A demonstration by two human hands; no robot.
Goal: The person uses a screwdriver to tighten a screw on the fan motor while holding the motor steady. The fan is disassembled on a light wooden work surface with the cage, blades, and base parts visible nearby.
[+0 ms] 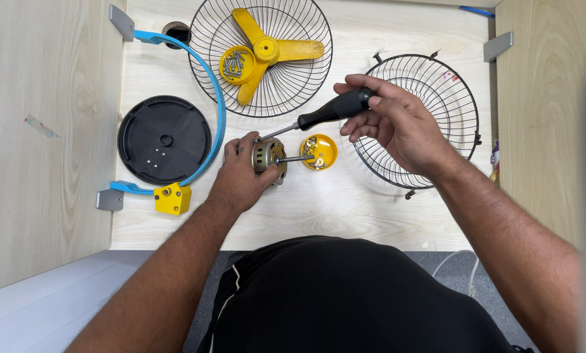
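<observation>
Left hand (241,175) wraps the fan motor (267,157) at desk (345,202) centre; my right hand (397,124), at two o'clock, closes on the screwdriver (325,112). I judge I should seat the tip squarely, press down, and hold the motor against twisting.

Your left hand (241,175) gripped a small brass-coloured fan motor (267,156) on the pale wooden table, its shaft pointing right. Your right hand (397,124) held a black-handled screwdriver (325,112), tip touching the motor's top.
</observation>
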